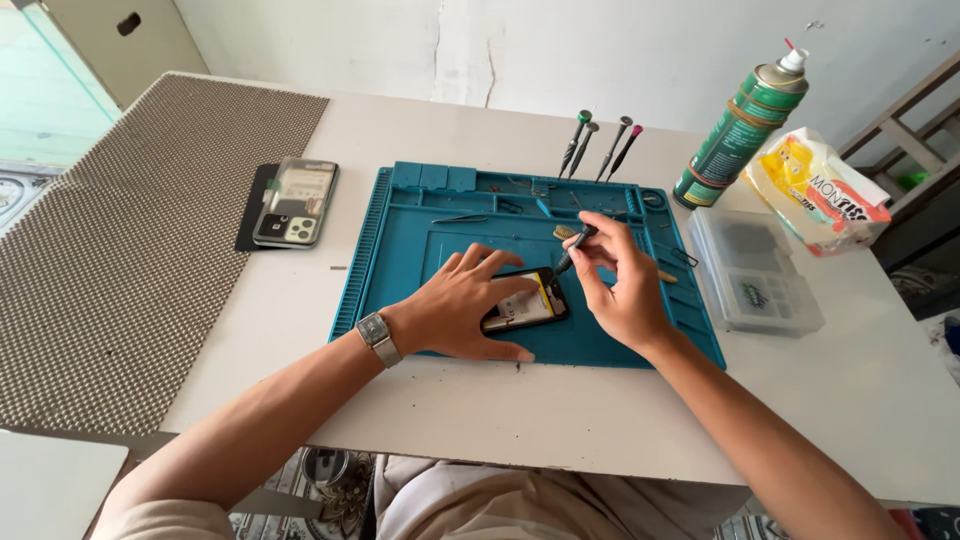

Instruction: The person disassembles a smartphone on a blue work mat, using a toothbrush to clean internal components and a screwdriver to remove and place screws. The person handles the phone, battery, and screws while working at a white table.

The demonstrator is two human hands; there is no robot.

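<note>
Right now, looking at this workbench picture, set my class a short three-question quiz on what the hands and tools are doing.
1. True or false: the left hand presses on the opened phone.
2. What does the right hand hold?
A. screwdriver
B. scissors
C. spray can
3. How many screwdrivers stand upright behind the blue mat?

Key: 1 true; 2 A; 3 four.

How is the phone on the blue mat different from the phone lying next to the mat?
The phone on the mat lies opened, its insides showing, pinned under the left hand while the right hand works on it with a small screwdriver. The phone beside the mat lies untouched, back up with its camera lenses showing, on a dark pad rather than the blue mat. Both lie flat on the white table.
</note>
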